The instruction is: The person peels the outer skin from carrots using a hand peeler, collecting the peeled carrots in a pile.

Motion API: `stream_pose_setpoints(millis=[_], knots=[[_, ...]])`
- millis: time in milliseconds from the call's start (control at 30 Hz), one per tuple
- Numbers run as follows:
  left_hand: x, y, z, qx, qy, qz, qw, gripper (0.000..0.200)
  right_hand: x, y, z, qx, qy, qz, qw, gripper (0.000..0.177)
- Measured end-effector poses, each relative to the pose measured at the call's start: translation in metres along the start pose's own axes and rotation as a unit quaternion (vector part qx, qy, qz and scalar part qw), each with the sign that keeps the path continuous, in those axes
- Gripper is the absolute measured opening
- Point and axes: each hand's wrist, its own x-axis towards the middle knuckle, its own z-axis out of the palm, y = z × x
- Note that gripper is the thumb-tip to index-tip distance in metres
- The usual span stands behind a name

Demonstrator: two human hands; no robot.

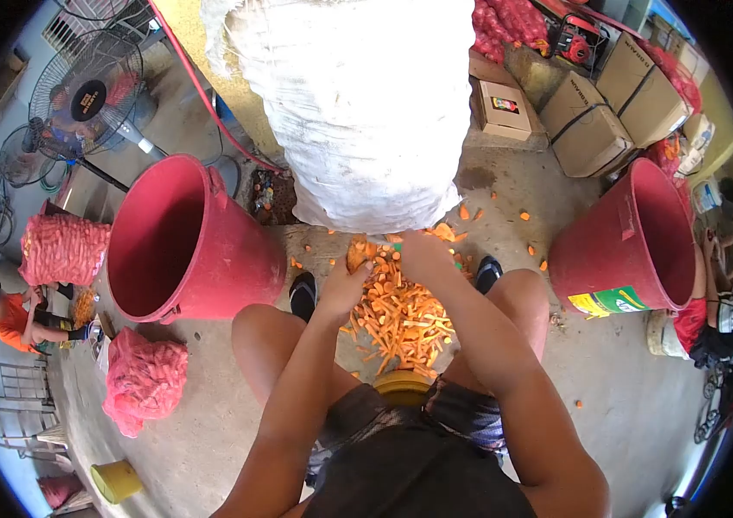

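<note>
My left hand (342, 289) is closed at the left edge of a heap of orange carrot pieces (401, 324), with a rough orange carrot piece (360, 254) at its fingertips. Across from it, my right hand (423, 257) is closed near the heap's far end. A small green bit shows beside its fingers, but what it grips is hidden. The heap of sticks and chunks lies on the floor between my feet. Just beyond both hands stands a large, full white woven sack (366, 112).
Red tubs stand to the left (241, 259) and right (591, 237). Pink mesh bags (146, 380), a standing fan (86, 99) and a person in orange (14, 319) are at left. Cardboard boxes (587, 129) and another person's red garment (696, 324) are at right.
</note>
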Motion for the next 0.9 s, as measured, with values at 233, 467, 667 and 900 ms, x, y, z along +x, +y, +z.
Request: stream_pose_setpoints(millis=[233,467,667,900], knots=[[0.018,-0.026,0.001,-0.015,-0.012,0.025,0.999,0.052,-0.019,-0.024,0.014,0.009,0.022,-0.075,0.997,0.028],[-0.018,0.009,-0.003,0.029,-0.04,0.019,0.999,0.048,0.037,0.04,0.006,-0.05,-0.131,-0.043,0.989,0.033],[-0.014,0.008,-0.005,0.035,0.008,0.041,0.999,0.039,0.0,0.005,0.012,-0.022,-0.011,-0.043,0.999,0.025],[-0.009,0.004,0.003,0.146,-0.004,0.067,0.987,0.04,-0.027,-0.032,0.017,0.005,0.008,-0.053,0.999,0.025]])
